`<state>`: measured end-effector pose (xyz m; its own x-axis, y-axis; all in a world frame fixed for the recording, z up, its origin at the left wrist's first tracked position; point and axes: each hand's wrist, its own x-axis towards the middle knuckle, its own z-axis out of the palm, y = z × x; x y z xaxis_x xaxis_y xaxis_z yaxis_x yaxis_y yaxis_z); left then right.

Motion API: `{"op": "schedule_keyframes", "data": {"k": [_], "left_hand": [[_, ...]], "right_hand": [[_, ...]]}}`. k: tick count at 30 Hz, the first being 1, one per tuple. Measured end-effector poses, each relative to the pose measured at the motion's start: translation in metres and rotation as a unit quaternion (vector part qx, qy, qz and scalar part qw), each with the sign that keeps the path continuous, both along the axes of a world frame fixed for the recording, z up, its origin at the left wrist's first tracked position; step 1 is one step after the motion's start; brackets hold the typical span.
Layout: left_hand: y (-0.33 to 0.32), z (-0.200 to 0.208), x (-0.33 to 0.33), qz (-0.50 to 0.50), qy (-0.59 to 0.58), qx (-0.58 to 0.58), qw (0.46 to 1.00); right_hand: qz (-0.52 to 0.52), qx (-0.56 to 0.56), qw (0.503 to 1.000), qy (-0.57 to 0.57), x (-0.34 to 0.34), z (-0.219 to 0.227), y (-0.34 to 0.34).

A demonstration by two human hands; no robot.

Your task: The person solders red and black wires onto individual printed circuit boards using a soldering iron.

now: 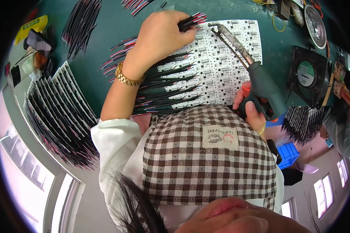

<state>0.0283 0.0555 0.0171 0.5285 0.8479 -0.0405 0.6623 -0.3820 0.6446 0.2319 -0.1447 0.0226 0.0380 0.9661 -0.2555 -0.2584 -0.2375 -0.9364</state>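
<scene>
My left hand (pixel 161 37), with a gold watch on its wrist, is closed around a bundle of short black cables (pixel 191 22). Their red and pale stripped ends stick out to the right, above the top part of a white circuit board panel (pixel 219 75). Several rows of cables (pixel 169 83) lie with their ends on the panel's left half and stretch off to the left. My right hand (pixel 253 110) grips the dark green handle of a soldering gun (pixel 265 85). Its metal tip points up and left, close to the cable ends; whether it touches the panel I cannot tell.
Loose cables (pixel 81 25) lie at the upper left of the green table (pixel 116 23). Wired panels (pixel 58 116) stand stacked at left, and more (pixel 303 122) at right. A black fan (pixel 309 75) and a metal dish (pixel 315 26) are on the right; a blue crate (pixel 288 154) is below.
</scene>
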Motion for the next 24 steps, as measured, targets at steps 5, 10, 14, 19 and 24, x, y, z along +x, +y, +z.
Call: {"op": "schedule_keyframes", "data": {"k": [5,10,14,19,24], "left_hand": [[-0.0008,-0.0028,-0.0033,0.03,-0.004,-0.078,0.997],[0.0029,0.0002,-0.006,0.001,-0.019,-0.122,0.992],[0.0018,-0.0046,-0.0058,-0.006,-0.027,-0.088,0.996],[0.0034,-0.0017,-0.0021,-0.014,-0.001,-0.086,0.996],[0.0034,-0.0038,-0.0007,0.001,-0.019,-0.123,0.992]], "right_hand": [[0.015,0.003,1.0,-0.008,0.0021,-0.0036,-0.0049],[0.022,-0.007,1.0,0.01,0.0014,-0.0045,-0.0092],[0.022,-0.008,1.0,-0.004,-0.0001,-0.0015,-0.0068],[0.066,-0.011,0.997,-0.047,0.0062,-0.001,-0.001],[0.076,-0.029,0.994,-0.07,0.0092,-0.0031,-0.0018]]}}
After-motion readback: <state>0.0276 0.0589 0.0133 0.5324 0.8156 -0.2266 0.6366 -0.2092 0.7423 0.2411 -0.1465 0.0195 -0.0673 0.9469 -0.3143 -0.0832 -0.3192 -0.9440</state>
